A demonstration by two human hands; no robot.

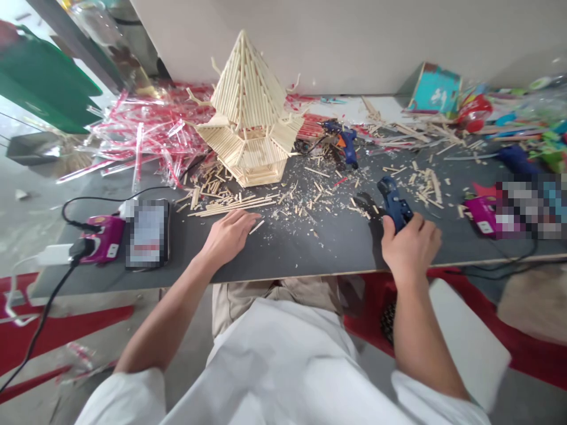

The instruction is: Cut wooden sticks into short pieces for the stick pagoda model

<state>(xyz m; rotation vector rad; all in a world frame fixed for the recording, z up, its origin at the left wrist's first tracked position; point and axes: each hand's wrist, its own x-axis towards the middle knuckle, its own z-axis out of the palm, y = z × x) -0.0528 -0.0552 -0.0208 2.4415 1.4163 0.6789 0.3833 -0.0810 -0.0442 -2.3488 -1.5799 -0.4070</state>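
My left hand [230,233] lies on the dark tabletop with its fingers stretched out and nothing visible in it. A short stick piece [257,227] is beside its fingertips, and long thin wooden sticks [239,205] lie just beyond. On the right, my right hand [411,242] is wrapped round a dark blue plier-like hand tool [392,198], held over the table with its head pointing away from me. Behind the hands stands a pagoda-like model [248,94] built of pale sticks, with a pointed roof and flared lower panels.
A blue glue gun [349,147] lies right of the model among cut stick bits [310,206]. Red-and-clear plastic wrappers [146,136] heap at the left. A phone [147,233] and a purple power strip [104,239] with cables sit front left; another purple strip [487,215] is at right.
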